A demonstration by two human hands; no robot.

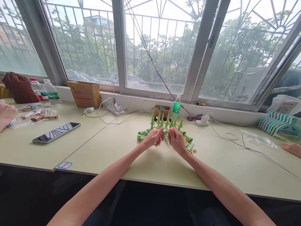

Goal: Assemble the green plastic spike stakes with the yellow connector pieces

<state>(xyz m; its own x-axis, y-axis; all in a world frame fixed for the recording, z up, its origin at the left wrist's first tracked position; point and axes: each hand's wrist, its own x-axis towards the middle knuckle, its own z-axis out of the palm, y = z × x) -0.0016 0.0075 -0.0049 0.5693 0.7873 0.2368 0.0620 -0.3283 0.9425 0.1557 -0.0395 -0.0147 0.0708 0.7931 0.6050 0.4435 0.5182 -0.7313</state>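
In the head view, a green cone-shaped plastic piece [166, 140] is held between my two hands, its point tilted downward. My left hand [154, 137] is closed on its left side. Fingers of my right hand [177, 140] pinch close against its right side; a small yellowish bit shows there, too small to make out. Just beyond my hands stand several upright green pointed cones [152, 121]. Loose green ribbed pieces [141, 135] lie left of my left hand, and small yellow parts [193, 151] are scattered beside my right hand.
A phone [56, 133] and bagged wooden-handled items [44, 117] lie left. Behind stand a cardboard box [84, 94], a power strip [115, 108] and a green bottle [176, 105]. Cables [244, 144] and hangers [275, 124] are right. Other people's hands [291, 148] show at both edges.
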